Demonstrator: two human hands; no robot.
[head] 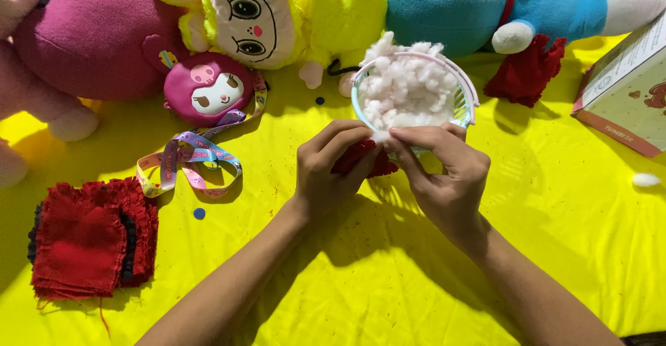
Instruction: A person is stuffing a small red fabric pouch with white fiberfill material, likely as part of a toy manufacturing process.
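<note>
Yellow cloth (361,276); red piece (361,157) mostly hand-hidden

You are reaching both bare forearms up from the lower edge of the view, and they are converging toward the centre. Your left hand (326,169) is curling its fingers inward, thumb side turned toward the other hand, knuckles facing up. Your right hand (444,172) is lying with its back toward the camera, its index finger and thumb stretching left and pinching together at the tips. The 2 hands are meeting fingertip to fingertip, both wrists angling slightly inward, both closing in a pinch grip.
</note>
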